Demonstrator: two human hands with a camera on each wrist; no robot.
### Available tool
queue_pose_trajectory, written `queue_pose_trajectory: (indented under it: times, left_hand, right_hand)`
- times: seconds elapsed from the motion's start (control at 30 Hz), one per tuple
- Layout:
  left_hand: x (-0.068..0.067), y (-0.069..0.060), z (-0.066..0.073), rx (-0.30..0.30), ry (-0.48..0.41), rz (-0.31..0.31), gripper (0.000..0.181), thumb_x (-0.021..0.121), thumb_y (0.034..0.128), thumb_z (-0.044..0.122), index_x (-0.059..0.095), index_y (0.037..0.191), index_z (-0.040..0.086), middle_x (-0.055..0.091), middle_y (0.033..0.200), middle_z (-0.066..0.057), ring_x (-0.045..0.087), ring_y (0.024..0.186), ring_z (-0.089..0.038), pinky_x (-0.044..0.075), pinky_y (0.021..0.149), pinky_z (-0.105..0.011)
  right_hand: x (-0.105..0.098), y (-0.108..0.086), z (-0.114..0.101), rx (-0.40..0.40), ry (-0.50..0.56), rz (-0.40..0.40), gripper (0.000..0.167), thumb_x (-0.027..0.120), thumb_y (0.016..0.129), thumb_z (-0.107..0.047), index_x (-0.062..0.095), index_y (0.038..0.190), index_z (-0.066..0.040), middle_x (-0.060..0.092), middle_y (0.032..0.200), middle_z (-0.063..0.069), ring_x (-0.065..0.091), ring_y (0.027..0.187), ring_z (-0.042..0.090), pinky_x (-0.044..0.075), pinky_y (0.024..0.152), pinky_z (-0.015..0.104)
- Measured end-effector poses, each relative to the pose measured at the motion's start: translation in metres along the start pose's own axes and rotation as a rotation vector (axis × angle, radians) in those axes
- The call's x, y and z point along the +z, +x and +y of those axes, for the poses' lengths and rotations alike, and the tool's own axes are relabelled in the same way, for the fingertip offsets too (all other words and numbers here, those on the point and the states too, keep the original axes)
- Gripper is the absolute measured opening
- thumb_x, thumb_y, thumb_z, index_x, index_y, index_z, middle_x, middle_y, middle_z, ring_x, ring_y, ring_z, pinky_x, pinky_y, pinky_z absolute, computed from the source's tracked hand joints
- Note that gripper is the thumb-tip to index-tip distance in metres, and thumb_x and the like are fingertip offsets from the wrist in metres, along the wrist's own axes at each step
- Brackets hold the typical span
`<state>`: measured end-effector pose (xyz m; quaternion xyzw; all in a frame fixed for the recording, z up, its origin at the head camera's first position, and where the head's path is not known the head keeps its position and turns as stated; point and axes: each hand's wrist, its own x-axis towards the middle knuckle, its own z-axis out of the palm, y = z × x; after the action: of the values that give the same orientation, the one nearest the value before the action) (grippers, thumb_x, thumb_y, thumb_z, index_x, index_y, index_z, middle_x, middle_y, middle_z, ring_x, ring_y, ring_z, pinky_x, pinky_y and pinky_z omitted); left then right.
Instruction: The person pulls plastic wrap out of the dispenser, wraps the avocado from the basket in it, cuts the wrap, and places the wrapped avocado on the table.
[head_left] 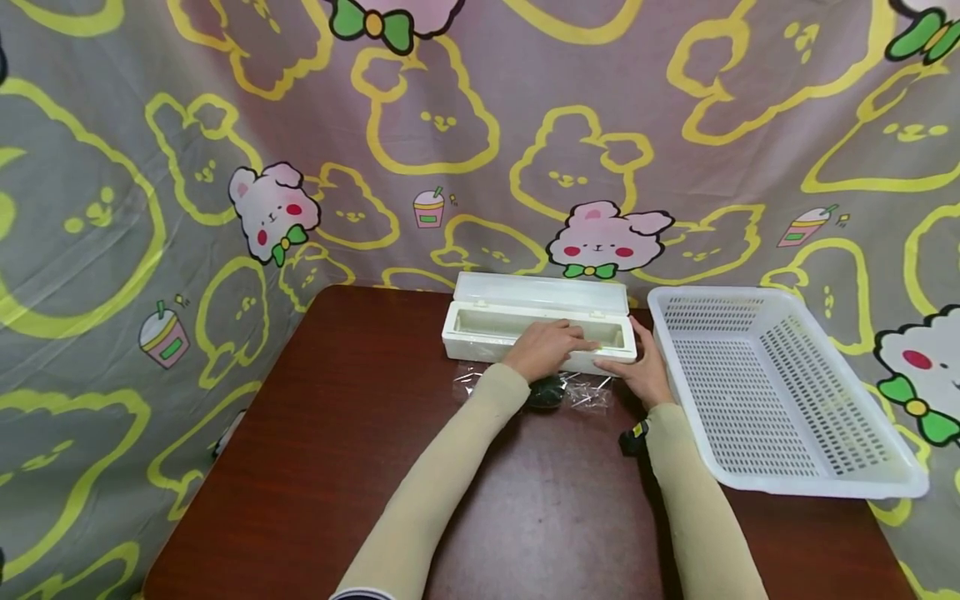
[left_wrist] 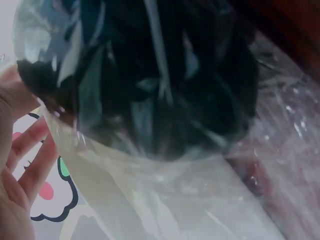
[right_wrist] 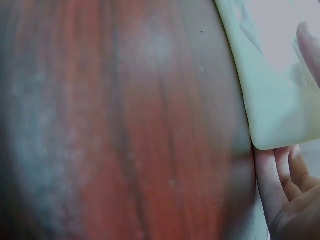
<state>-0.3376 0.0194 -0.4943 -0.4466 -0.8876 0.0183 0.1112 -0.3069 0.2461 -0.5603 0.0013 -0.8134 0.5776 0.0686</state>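
Observation:
A long white box (head_left: pixel 480 343) with its hinged lid (head_left: pixel 540 292) raised stands at the back of the table. My left hand (head_left: pixel 546 348) reaches over its front edge, fingers extended across the opening; what they touch inside is hidden. My right hand (head_left: pixel 647 373) holds the box's right end, thumb on the front. In the right wrist view, that hand (right_wrist: pixel 295 200) has its fingers against the end of the box (right_wrist: pixel 280 112). Below my left wrist lies a dark rounded thing (head_left: pixel 546 393) with crinkled clear plastic (head_left: pixel 591 392). The left wrist view shows the dark thing (left_wrist: pixel 150 95) under plastic, with my left fingers (left_wrist: pixel 37 160) beyond.
A white perforated basket (head_left: pixel 750 400) stands on the right side of the table (head_left: pixel 345 433), close to my right hand. Patterned cloth (head_left: pixel 450 125) hangs behind the table and at both sides. A small black device (head_left: pixel 634 438) is at my right wrist.

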Motion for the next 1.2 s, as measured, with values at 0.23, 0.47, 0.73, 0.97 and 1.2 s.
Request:
queue_pose_trajectory:
  times: [0.23, 0.47, 0.73, 0.97, 1.2]
  left_hand:
    - [-0.002, -0.004, -0.004, -0.02, -0.082, 0.023, 0.051, 0.081, 0.0909, 0.02, 0.068, 0.137, 0.038, 0.068, 0.115, 0.011, 0.065, 0.108, -0.009, 0.055, 0.094, -0.024]
    - [-0.002, -0.009, -0.008, -0.02, -0.031, 0.025, 0.053, 0.08, 0.0919, 0.023, 0.064, 0.139, 0.043, 0.069, 0.119, 0.015, 0.065, 0.107, -0.008, 0.057, 0.086, -0.024]
    - [-0.002, -0.017, -0.015, -0.041, -0.062, 0.018, 0.053, 0.081, 0.0914, 0.021, 0.065, 0.138, 0.042, 0.069, 0.117, 0.013, 0.065, 0.106, -0.008, 0.056, 0.087, -0.023]
    - [-0.001, -0.024, -0.022, -0.048, -0.017, 0.035, 0.051, 0.08, 0.0922, 0.026, 0.064, 0.138, 0.045, 0.069, 0.115, 0.015, 0.066, 0.103, -0.008, 0.057, 0.081, -0.024]
    - [0.0, -0.032, -0.027, -0.062, 0.003, 0.048, 0.051, 0.08, 0.0926, 0.025, 0.065, 0.137, 0.046, 0.069, 0.114, 0.015, 0.066, 0.104, -0.009, 0.057, 0.078, -0.026]
  right_hand:
    - [-0.002, -0.01, -0.023, -0.016, 0.023, -0.015, 0.105, 0.087, 0.081, -0.002, 0.023, 0.164, -0.004, 0.044, 0.147, 0.032, 0.047, 0.115, 0.027, 0.042, 0.083, 0.014]
    - [0.0, 0.0, 0.0, 0.005, -0.029, 0.001, 0.109, 0.089, 0.081, -0.011, 0.022, 0.166, -0.014, 0.046, 0.148, 0.024, 0.047, 0.118, 0.025, 0.042, 0.088, 0.019]
    - [-0.001, 0.004, 0.006, 0.003, -0.026, 0.006, 0.11, 0.091, 0.079, -0.012, 0.023, 0.166, -0.015, 0.047, 0.146, 0.026, 0.048, 0.119, 0.028, 0.042, 0.09, 0.022]
    - [-0.002, 0.003, 0.004, -0.013, -0.028, 0.013, 0.11, 0.091, 0.08, -0.01, 0.023, 0.166, -0.016, 0.047, 0.149, 0.024, 0.048, 0.119, 0.027, 0.041, 0.089, 0.02]
    - [0.0, 0.003, 0.007, -0.02, -0.033, 0.015, 0.109, 0.091, 0.079, -0.01, 0.024, 0.166, -0.015, 0.047, 0.149, 0.025, 0.049, 0.116, 0.024, 0.042, 0.089, 0.019]
